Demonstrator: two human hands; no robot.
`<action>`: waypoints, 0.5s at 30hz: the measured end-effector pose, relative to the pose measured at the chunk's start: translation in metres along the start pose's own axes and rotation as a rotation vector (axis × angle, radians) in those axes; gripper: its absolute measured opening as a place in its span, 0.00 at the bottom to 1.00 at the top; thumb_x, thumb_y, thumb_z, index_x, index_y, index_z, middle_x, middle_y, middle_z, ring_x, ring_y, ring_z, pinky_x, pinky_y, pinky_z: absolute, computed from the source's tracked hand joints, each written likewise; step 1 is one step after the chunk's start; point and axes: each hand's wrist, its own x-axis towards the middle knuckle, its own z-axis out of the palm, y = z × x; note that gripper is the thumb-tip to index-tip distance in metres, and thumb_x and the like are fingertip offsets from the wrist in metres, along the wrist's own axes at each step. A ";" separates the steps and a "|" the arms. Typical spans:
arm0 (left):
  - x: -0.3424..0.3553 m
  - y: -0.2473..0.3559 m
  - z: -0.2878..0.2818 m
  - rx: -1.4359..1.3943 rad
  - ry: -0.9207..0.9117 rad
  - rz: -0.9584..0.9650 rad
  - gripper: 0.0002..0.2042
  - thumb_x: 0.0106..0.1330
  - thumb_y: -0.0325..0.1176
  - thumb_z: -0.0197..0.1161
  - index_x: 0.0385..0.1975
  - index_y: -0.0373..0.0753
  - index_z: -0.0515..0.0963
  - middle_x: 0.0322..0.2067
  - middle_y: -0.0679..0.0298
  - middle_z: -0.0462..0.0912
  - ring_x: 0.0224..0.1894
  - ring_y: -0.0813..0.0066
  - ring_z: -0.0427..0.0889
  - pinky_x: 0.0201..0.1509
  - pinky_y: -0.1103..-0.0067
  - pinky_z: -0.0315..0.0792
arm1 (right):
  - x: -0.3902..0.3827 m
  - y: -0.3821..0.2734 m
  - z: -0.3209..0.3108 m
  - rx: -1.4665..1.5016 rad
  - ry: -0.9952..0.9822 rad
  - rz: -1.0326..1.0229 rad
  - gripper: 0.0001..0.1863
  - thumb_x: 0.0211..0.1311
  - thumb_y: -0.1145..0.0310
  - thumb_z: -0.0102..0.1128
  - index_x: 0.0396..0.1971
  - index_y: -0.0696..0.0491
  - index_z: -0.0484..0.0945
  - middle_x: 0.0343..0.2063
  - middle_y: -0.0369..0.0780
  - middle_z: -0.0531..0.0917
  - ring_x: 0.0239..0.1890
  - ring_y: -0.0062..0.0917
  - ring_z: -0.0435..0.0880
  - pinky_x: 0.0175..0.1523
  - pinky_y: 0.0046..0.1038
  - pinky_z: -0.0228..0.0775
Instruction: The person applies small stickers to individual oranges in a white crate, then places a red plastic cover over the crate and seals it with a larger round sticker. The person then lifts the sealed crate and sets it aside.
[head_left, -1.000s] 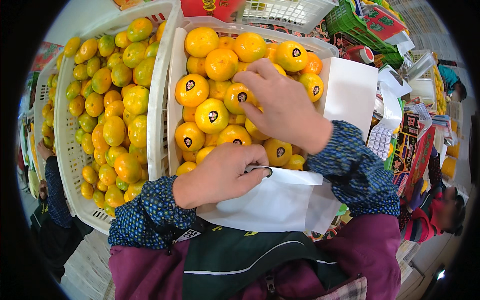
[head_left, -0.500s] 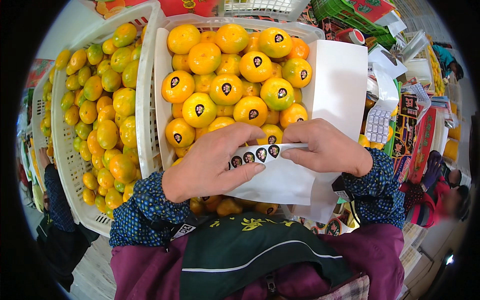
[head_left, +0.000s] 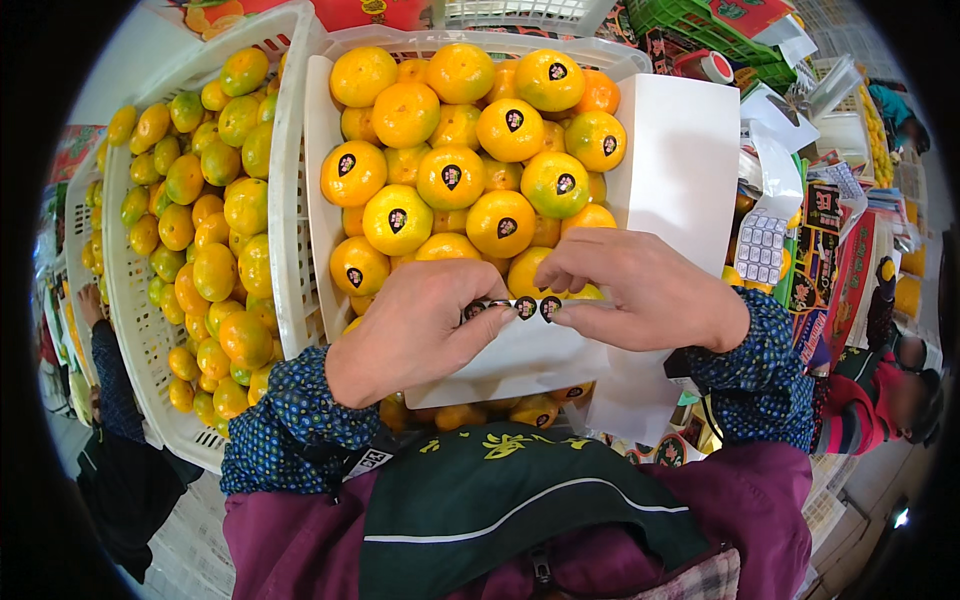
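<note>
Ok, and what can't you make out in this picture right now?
All in the head view:
Left end of the sticker strip: covered by the left hand.
Whether the right hand grips a loose sticker: too small to tell.
Far side of the green crate: cut off by the top edge.
Person at far right: blurred.

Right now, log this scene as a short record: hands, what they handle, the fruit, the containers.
Left hand: pinching sticker strip
Right hand: thumb at strip's right end; grip unclear
Stickers: dark, drop-shaped
Stickered fruit: orange to yellow-green, beyond the hands; some nearby pieces bare
Left crate: white, slotted, holding green-tinged orange fruit
White flap: right of stickered fruit
</note>
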 end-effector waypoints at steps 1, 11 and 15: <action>0.000 0.001 0.000 -0.016 -0.004 -0.012 0.07 0.68 0.32 0.71 0.36 0.36 0.82 0.25 0.59 0.79 0.25 0.66 0.79 0.29 0.73 0.72 | 0.005 -0.001 0.004 0.002 0.025 -0.011 0.09 0.64 0.67 0.64 0.40 0.55 0.80 0.38 0.44 0.84 0.43 0.44 0.85 0.46 0.41 0.77; 0.000 0.004 -0.005 -0.257 -0.140 -0.200 0.08 0.70 0.31 0.70 0.40 0.34 0.82 0.28 0.64 0.81 0.30 0.77 0.79 0.35 0.76 0.74 | 0.017 -0.014 0.017 -0.157 0.118 -0.065 0.04 0.60 0.73 0.63 0.34 0.52 0.79 0.32 0.42 0.80 0.40 0.41 0.83 0.42 0.40 0.77; 0.000 0.005 -0.008 -0.361 -0.164 -0.225 0.09 0.72 0.31 0.69 0.44 0.33 0.81 0.32 0.68 0.81 0.34 0.82 0.77 0.39 0.79 0.73 | 0.016 -0.015 0.013 -0.332 0.162 -0.161 0.05 0.59 0.74 0.64 0.34 0.52 0.79 0.32 0.41 0.80 0.38 0.39 0.83 0.40 0.37 0.76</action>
